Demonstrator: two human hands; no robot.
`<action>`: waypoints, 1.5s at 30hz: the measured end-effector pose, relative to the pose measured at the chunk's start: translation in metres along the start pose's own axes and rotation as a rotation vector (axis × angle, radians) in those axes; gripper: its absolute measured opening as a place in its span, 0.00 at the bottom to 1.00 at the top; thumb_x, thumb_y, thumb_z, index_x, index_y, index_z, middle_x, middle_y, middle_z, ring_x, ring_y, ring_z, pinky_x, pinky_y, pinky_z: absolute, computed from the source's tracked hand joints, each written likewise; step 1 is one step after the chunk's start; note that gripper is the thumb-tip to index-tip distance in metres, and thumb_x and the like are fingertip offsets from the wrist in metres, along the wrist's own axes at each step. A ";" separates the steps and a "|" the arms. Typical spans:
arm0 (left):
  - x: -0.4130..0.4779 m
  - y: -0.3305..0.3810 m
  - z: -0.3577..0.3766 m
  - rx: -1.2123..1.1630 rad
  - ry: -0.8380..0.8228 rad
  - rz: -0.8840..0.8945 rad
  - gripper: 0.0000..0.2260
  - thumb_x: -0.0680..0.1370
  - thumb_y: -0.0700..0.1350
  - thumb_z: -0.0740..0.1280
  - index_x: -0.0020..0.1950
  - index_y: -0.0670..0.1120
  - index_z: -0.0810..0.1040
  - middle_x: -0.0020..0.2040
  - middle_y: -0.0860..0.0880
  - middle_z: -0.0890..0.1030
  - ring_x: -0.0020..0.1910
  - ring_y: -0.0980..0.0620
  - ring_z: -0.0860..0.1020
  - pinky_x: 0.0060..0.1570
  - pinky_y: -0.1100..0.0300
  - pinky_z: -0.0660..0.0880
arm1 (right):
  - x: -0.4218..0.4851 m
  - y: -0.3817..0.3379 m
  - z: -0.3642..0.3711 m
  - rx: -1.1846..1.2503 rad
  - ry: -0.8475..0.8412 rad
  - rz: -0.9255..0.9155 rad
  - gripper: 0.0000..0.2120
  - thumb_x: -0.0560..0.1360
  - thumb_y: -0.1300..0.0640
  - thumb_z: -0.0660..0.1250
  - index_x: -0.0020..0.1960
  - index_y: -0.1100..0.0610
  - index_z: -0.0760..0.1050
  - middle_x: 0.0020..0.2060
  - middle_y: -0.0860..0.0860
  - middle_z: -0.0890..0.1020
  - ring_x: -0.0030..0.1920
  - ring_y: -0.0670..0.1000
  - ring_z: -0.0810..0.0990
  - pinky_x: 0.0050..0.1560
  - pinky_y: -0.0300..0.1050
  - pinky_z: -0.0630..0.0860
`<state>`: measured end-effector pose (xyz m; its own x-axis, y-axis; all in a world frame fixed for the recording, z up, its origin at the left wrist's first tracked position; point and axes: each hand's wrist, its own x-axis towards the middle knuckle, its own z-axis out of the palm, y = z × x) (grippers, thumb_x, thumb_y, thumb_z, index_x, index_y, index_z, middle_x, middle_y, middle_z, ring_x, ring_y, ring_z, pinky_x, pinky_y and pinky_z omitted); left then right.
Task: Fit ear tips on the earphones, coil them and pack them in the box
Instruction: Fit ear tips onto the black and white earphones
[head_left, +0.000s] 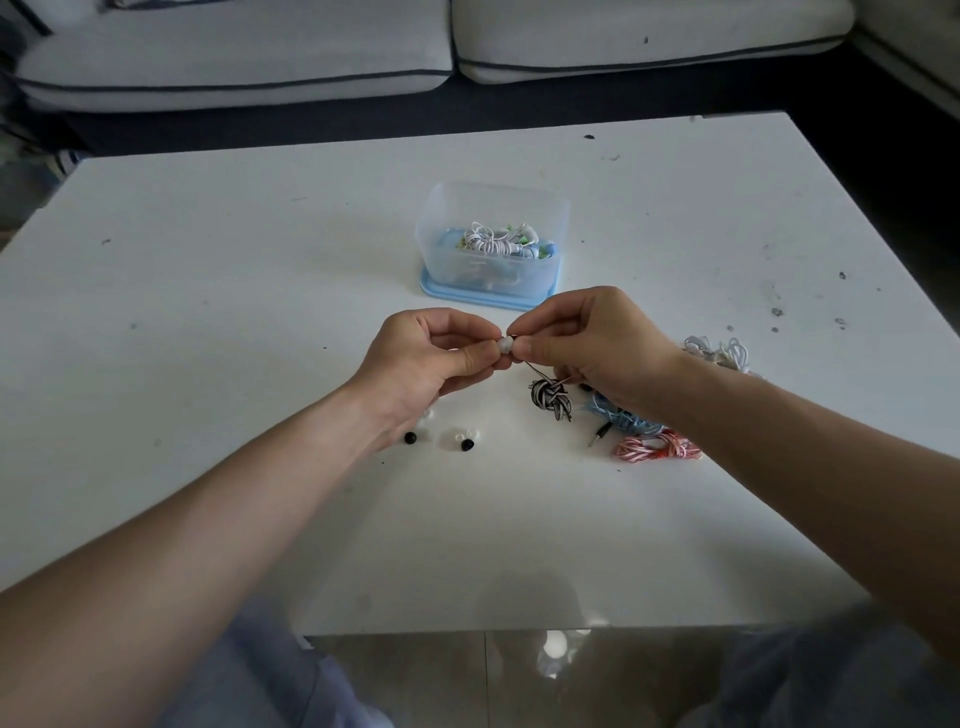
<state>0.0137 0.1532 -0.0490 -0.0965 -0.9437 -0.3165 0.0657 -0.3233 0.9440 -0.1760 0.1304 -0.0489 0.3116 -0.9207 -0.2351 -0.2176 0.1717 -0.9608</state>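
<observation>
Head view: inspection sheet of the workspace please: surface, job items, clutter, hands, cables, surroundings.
Surface: white table, dark specks on it.
Job's things: clear box on a blue lid, coiled white earphones inside; white ear tip held above the table; black-and-white earphones coiled, cord running up to the right hand; loose black ear tips and clear ear tips beside the left forearm.
Clutter: nothing seen.
Hands: left hand pinches the white ear tip; right hand pinches the black-and-white earphones' end.
Cables: blue earphones, red-and-white earphones, loose white earphones by the right forearm; a jack plug sticks out.
Surroundings: grey sofa beyond the table, glossy floor below.
</observation>
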 end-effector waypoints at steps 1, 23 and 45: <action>0.000 -0.001 0.000 -0.001 0.012 -0.001 0.07 0.69 0.35 0.74 0.44 0.42 0.81 0.40 0.44 0.86 0.41 0.50 0.85 0.43 0.63 0.80 | 0.000 0.001 0.001 -0.006 0.011 -0.004 0.05 0.70 0.60 0.78 0.45 0.54 0.84 0.40 0.55 0.87 0.31 0.43 0.77 0.36 0.40 0.70; 0.000 -0.001 0.003 0.034 0.002 0.049 0.11 0.62 0.41 0.75 0.42 0.42 0.81 0.39 0.44 0.85 0.41 0.49 0.85 0.41 0.63 0.80 | 0.001 0.001 -0.002 -0.010 0.000 -0.012 0.06 0.69 0.60 0.78 0.45 0.55 0.84 0.38 0.55 0.87 0.31 0.42 0.79 0.37 0.41 0.69; -0.004 -0.008 0.009 0.133 -0.329 -0.157 0.21 0.72 0.40 0.71 0.64 0.46 0.76 0.59 0.44 0.83 0.58 0.43 0.81 0.56 0.52 0.77 | 0.006 -0.001 -0.002 0.565 -0.092 0.164 0.03 0.79 0.64 0.65 0.49 0.61 0.78 0.40 0.54 0.79 0.27 0.44 0.64 0.27 0.35 0.65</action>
<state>0.0044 0.1602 -0.0540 -0.4103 -0.8035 -0.4313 -0.1020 -0.4295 0.8973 -0.1757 0.1240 -0.0488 0.3997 -0.8366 -0.3747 0.2483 0.4922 -0.8343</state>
